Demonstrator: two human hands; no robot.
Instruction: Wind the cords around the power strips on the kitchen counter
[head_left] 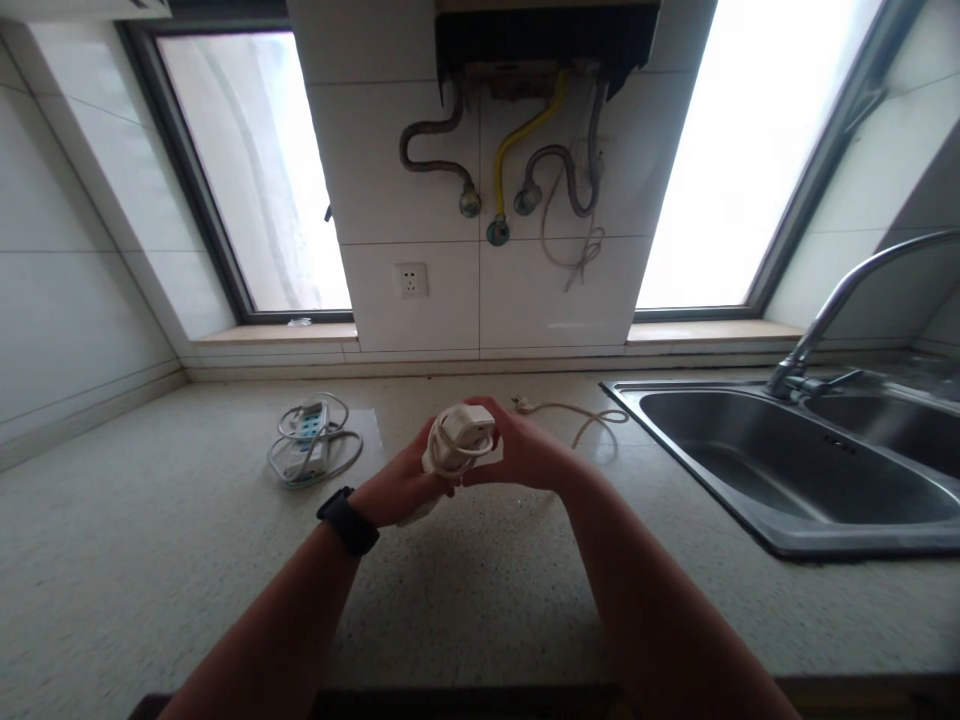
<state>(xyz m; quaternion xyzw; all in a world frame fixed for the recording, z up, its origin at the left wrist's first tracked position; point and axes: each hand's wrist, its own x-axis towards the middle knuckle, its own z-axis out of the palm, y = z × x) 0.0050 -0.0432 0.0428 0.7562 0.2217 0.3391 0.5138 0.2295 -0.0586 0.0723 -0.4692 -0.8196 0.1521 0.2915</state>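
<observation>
My left hand (410, 470) is closed around a white power strip (474, 428), held up above the countertop with its end towards me. Several turns of white cord (444, 450) are wrapped about the strip. My right hand (517, 447) is curled at the strip's right side, its fingers closed on the cord; its fingertips are partly hidden. A plug (523, 404) lies on the counter beyond my right hand, and a loose cord (592, 412) loops from it to behind my right forearm.
Another power strip (309, 425) with a coiled grey cord lies on the speckled countertop (465, 610) at left. The steel sink (795, 542) and faucet (847, 290) are at right. A wall socket (411, 280) and a water heater (547, 45) with hoses are on the tiled wall.
</observation>
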